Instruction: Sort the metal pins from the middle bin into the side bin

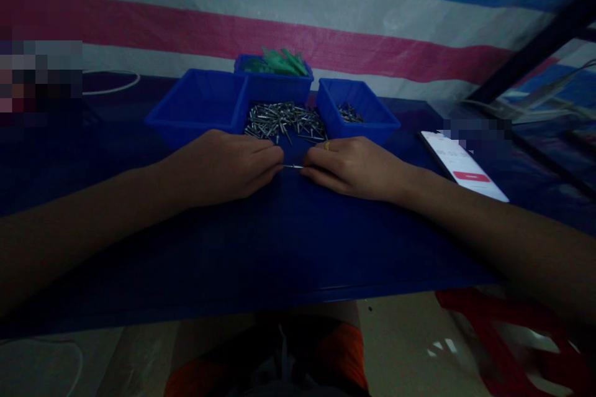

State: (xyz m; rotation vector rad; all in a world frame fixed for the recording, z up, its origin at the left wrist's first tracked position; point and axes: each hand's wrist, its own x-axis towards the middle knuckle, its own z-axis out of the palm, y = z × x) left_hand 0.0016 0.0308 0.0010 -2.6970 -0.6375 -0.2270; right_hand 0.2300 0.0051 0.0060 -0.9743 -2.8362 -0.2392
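Observation:
My left hand [223,164] and my right hand [356,166] rest on the dark blue table [288,241], fingertips facing each other. Both are pinched on a thin metal pin [292,166] held level between them. A gold ring shows on my right hand. Just beyond the hands stands a blue bin [285,122] heaped with several metal pins. To its right another blue bin [356,112] holds a few pins. The blue bin on the left [195,105] looks empty. A fourth blue bin [274,74] behind holds green pieces.
A lit phone [460,164] lies on the table to the right of my right hand. A striped tarp [279,24] hangs behind the bins. A white cable [112,83] lies at the back left. A red stool [507,328] stands below right.

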